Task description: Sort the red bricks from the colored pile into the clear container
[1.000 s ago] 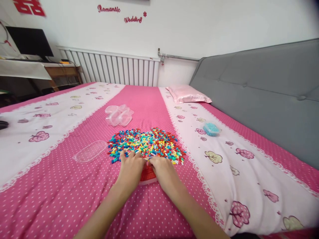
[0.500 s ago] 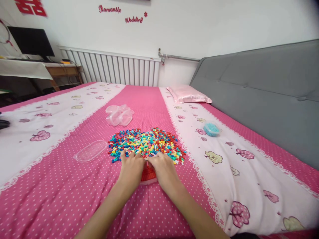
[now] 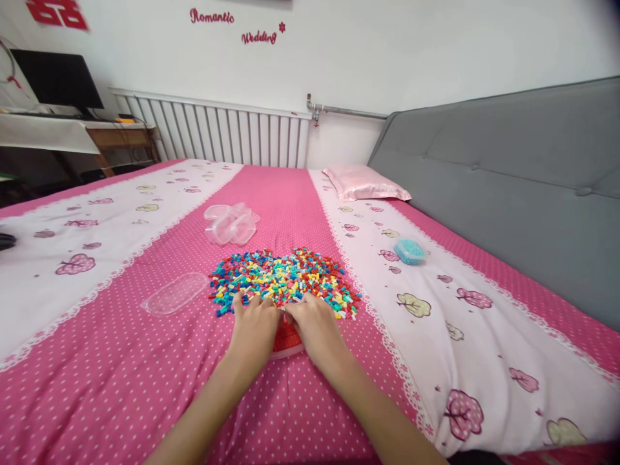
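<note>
My left hand point(image 3: 256, 328) and my right hand point(image 3: 316, 324) are close together at the near edge of a pile of small coloured plastic bricks point(image 3: 285, 274). The fingers of both hands are closed, with thumbs and fingertips meeting in the middle; whatever they pinch is too small and too covered to make out. Beneath and between them is a clear plastic container point(image 3: 289, 354) with a rounded rim, holding red pieces point(image 3: 287, 337). My hands hide its far part.
A clear oval lid point(image 3: 175, 294) lies left of the pile, and several clear containers point(image 3: 232, 225) sit behind it. To the right is a small tub of light-blue pieces point(image 3: 409, 251). Farther back are a pink pillow point(image 3: 363, 183) and a grey headboard point(image 3: 508, 168).
The view has shifted very slightly. Both hands stay together over the red pieces, with only tiny finger movement.
</note>
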A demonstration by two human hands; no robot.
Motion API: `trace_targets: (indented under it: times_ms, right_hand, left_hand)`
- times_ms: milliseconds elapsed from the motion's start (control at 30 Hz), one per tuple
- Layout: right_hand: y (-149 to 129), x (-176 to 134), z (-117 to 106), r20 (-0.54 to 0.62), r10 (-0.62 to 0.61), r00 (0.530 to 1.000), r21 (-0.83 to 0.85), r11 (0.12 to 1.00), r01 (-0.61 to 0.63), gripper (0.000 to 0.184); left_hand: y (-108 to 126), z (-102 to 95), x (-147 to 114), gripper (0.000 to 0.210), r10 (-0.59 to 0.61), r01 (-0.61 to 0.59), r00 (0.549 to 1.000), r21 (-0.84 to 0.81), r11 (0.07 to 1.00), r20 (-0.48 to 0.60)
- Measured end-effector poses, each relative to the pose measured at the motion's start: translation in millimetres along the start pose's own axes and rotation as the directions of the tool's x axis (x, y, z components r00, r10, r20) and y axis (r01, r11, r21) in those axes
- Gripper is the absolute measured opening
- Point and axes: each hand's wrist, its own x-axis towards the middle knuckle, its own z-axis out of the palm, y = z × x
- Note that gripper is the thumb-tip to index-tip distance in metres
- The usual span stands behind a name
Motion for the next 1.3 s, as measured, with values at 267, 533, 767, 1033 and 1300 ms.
trace_targets:
  times_ms: [267,533,767,1033,1300]
  right_hand:
    - [-2.3,5.2,-4.2,0.024,-0.062,0.998,-0.025,0.998,0.063,0.017]
    - [-3.2,6.0,-8.9,0.044,-0.048,0.998,-0.030,0.998,0.050,0.016]
    - [-1.4,7.7,-9.0,0.085,-0.050,0.995,-0.036,0.998,0.053,0.018]
    - [-1.2,8.2,-8.7,0.101,-0.049,0.994,-0.061,0.997,0.055,0.020]
    - [-0.5,9.7,-8.5,0.104,-0.067,0.992,-0.073,0.995,0.074,0.022]
  left_hand:
    - [2.5,-2.9,0.4,0.040,-0.017,0.017,1.000,0.008,1.000,0.024]
    - [3.0,-5.3,1.6,0.041,-0.023,0.022,0.999,0.019,1.000,0.039]
    - [2.4,-2.3,1.8,0.041,-0.020,0.019,0.999,0.019,1.000,0.042]
    - [0.6,1.4,1.1,0.041,-0.010,0.010,1.000,0.024,1.000,0.017]
    - [-0.3,4.3,0.9,0.039,-0.010,0.010,1.000,0.015,1.000,-0.018]
